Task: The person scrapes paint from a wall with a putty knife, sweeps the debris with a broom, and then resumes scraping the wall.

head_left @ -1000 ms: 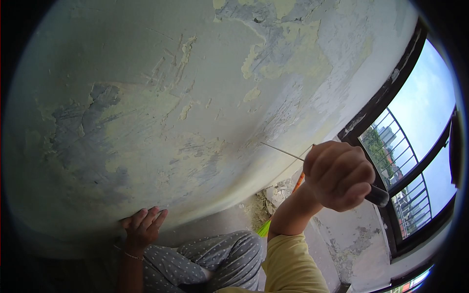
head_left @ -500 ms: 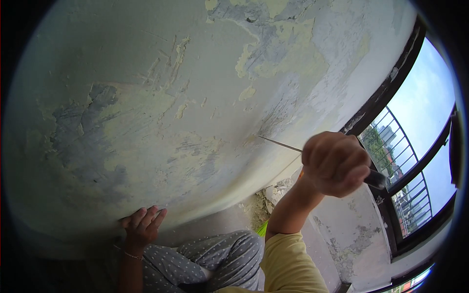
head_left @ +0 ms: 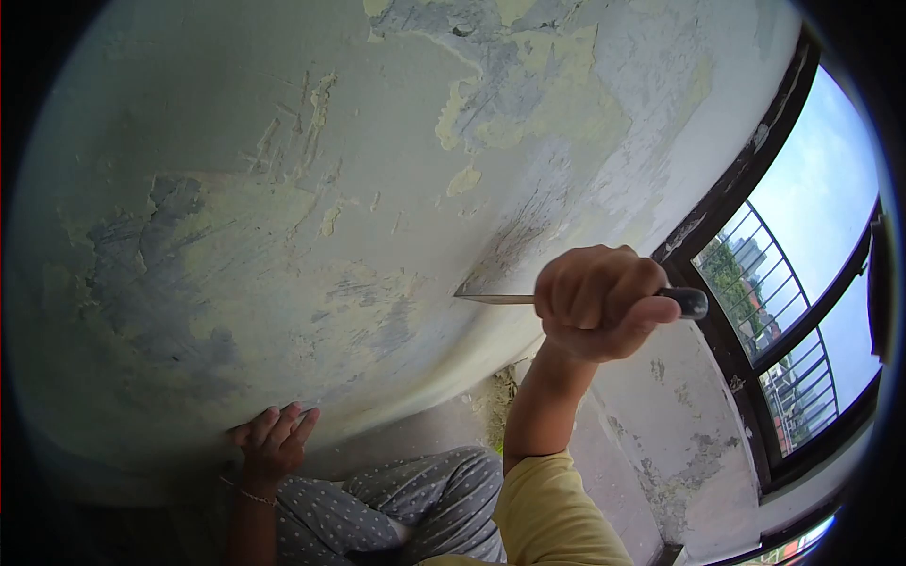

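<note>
My right hand (head_left: 599, 302) is wrapped in a fist round a tool with a dark handle (head_left: 687, 303) and a thin, pointed metal blade (head_left: 495, 299). The blade's tip meets the wall (head_left: 406, 170) beside a grey, scratched patch (head_left: 519, 231). At the lower left, my left hand (head_left: 276, 439) lies against the wall with its fingers spread and holds nothing. Pale paint on the wall is chipped, showing grey and yellowish areas.
A dark-framed window (head_left: 731, 274) with a railing (head_left: 802, 396) outside is on the right. Below it is a stained lower wall (head_left: 698, 453). My legs in dotted grey trousers (head_left: 425, 500) are at the bottom, near rubble (head_left: 498, 401).
My right hand has moved left with the tool, and the blade's tip has shifted left and slightly down along the wall. My left hand has stayed in place.
</note>
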The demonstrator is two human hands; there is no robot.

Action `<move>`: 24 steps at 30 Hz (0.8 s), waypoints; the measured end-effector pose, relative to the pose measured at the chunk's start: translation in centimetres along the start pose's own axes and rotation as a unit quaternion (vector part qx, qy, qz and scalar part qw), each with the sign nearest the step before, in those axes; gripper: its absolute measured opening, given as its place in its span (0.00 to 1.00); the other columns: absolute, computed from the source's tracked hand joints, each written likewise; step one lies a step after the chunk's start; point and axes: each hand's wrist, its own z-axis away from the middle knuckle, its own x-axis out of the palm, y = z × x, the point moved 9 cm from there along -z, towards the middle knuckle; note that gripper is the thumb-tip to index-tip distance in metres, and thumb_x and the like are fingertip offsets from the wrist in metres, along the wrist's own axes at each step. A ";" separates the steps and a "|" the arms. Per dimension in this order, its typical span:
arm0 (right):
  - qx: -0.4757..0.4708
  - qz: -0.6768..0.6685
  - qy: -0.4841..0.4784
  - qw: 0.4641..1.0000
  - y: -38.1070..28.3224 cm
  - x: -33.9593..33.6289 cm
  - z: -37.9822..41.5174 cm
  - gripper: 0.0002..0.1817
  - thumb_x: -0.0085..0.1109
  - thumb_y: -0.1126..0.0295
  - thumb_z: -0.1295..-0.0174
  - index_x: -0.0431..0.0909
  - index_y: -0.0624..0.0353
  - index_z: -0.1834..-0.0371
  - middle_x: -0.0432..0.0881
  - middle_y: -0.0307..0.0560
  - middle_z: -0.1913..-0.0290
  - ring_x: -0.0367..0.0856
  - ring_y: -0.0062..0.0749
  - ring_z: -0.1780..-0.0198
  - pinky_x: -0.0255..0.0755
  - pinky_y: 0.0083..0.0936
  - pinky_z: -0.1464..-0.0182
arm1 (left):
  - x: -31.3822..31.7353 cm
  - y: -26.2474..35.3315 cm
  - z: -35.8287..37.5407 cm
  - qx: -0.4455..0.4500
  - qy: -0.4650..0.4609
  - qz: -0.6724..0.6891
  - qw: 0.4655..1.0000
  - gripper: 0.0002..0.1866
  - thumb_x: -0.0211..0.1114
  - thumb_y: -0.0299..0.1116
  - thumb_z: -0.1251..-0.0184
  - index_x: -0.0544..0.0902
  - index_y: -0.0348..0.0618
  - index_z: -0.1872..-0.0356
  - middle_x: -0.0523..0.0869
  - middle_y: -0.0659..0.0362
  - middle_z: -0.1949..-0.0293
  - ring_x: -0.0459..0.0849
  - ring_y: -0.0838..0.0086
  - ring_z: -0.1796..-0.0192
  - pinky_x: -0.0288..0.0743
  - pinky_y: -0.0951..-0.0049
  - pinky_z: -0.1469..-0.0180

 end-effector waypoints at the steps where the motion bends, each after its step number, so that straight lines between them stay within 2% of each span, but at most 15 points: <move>1: 0.060 -0.033 0.025 0.997 2.6 0.1 0.5 0.26 0.55 0.48 0.33 0.61 0.53 0.81 0.59 0.34 0.91 0.53 0.21 0.92 0.49 0.21 0.91 | -0.1 0.0 -0.1 0.003 0.007 -0.006 1.000 0.16 0.62 0.29 0.35 0.84 0.72 0.53 0.77 0.74 0.44 0.66 0.76 0.35 0.54 0.65 0.40; 4: 0.047 -0.025 0.015 0.998 1.1 1.2 0.3 0.26 0.58 0.50 0.33 0.62 0.54 0.81 0.58 0.34 0.90 0.52 0.21 0.91 0.48 0.22 0.90 | 0.1 -0.1 0.1 0.013 -0.013 -0.018 1.000 0.16 0.62 0.29 0.34 0.84 0.72 0.53 0.77 0.74 0.44 0.66 0.75 0.35 0.55 0.65 0.41; 7: -0.066 0.016 -0.067 0.995 -5.2 1.6 -0.8 0.27 0.50 0.43 0.33 0.59 0.52 0.80 0.60 0.34 0.90 0.55 0.19 0.92 0.52 0.17 0.93 | 0.1 0.0 0.2 0.011 0.000 -0.022 1.000 0.16 0.62 0.30 0.34 0.84 0.72 0.53 0.77 0.75 0.44 0.66 0.75 0.35 0.55 0.65 0.41; 8: -0.071 0.072 -0.035 0.994 -6.7 1.3 -0.8 0.27 0.48 0.42 0.32 0.58 0.47 0.81 0.58 0.31 0.88 0.52 0.13 0.91 0.47 0.13 0.93 | 0.1 0.0 0.2 0.010 -0.001 -0.023 1.000 0.16 0.62 0.30 0.34 0.84 0.72 0.53 0.77 0.75 0.44 0.66 0.75 0.35 0.55 0.65 0.41; 9: -0.089 0.102 -0.033 0.990 -7.9 1.2 -0.8 0.27 0.48 0.42 0.31 0.57 0.46 0.81 0.58 0.31 0.88 0.51 0.13 0.91 0.46 0.13 0.92 | 0.2 0.0 0.3 0.011 -0.001 -0.020 1.000 0.15 0.62 0.30 0.34 0.84 0.72 0.53 0.77 0.74 0.44 0.66 0.75 0.35 0.55 0.65 0.40; 11: -0.103 0.041 -0.021 0.994 -7.3 0.3 -0.6 0.27 0.49 0.43 0.32 0.60 0.51 0.79 0.60 0.34 0.90 0.54 0.18 0.92 0.53 0.16 0.93 | 0.3 0.0 0.4 0.013 0.000 -0.010 1.000 0.15 0.62 0.31 0.33 0.84 0.72 0.53 0.77 0.74 0.44 0.66 0.74 0.34 0.54 0.64 0.40; 13: -0.028 0.100 -0.005 0.995 -1.8 0.0 -0.5 0.26 0.47 0.45 0.30 0.60 0.52 0.79 0.60 0.35 0.90 0.53 0.18 0.92 0.52 0.19 0.92 | 0.2 0.0 0.4 0.010 0.000 -0.015 1.000 0.16 0.62 0.31 0.33 0.84 0.72 0.51 0.77 0.73 0.44 0.65 0.74 0.34 0.54 0.63 0.39; 17: -0.005 0.085 -0.008 0.996 -2.4 -0.4 -0.4 0.25 0.44 0.47 0.27 0.60 0.52 0.79 0.60 0.35 0.90 0.53 0.18 0.92 0.51 0.21 0.92 | 0.2 0.0 0.6 0.013 -0.011 -0.015 1.000 0.16 0.61 0.31 0.33 0.84 0.72 0.50 0.76 0.73 0.43 0.65 0.73 0.33 0.53 0.63 0.38; 19: -0.018 0.086 -0.042 0.995 -3.4 -0.3 -0.9 0.25 0.36 0.44 0.26 0.58 0.48 0.77 0.59 0.31 0.88 0.51 0.14 0.90 0.50 0.15 0.92 | 0.3 0.0 0.5 0.013 -0.011 -0.013 1.000 0.17 0.61 0.30 0.33 0.84 0.72 0.51 0.76 0.73 0.43 0.65 0.73 0.33 0.54 0.63 0.38; 22: -0.071 0.084 -0.027 0.994 -7.3 -0.2 -1.0 0.26 0.39 0.43 0.28 0.56 0.46 0.80 0.57 0.31 0.88 0.51 0.14 0.90 0.50 0.13 0.92 | 0.3 0.0 0.5 0.018 0.000 -0.015 1.000 0.17 0.61 0.30 0.33 0.84 0.72 0.50 0.76 0.72 0.43 0.66 0.73 0.34 0.54 0.63 0.39; 24: -0.084 0.061 -0.012 0.995 -7.4 -0.4 -0.6 0.26 0.40 0.44 0.27 0.56 0.46 0.81 0.56 0.30 0.88 0.50 0.14 0.90 0.49 0.13 0.91 | 0.2 0.0 0.3 0.017 0.002 -0.017 1.000 0.17 0.60 0.30 0.33 0.84 0.72 0.50 0.76 0.72 0.43 0.66 0.73 0.34 0.54 0.64 0.39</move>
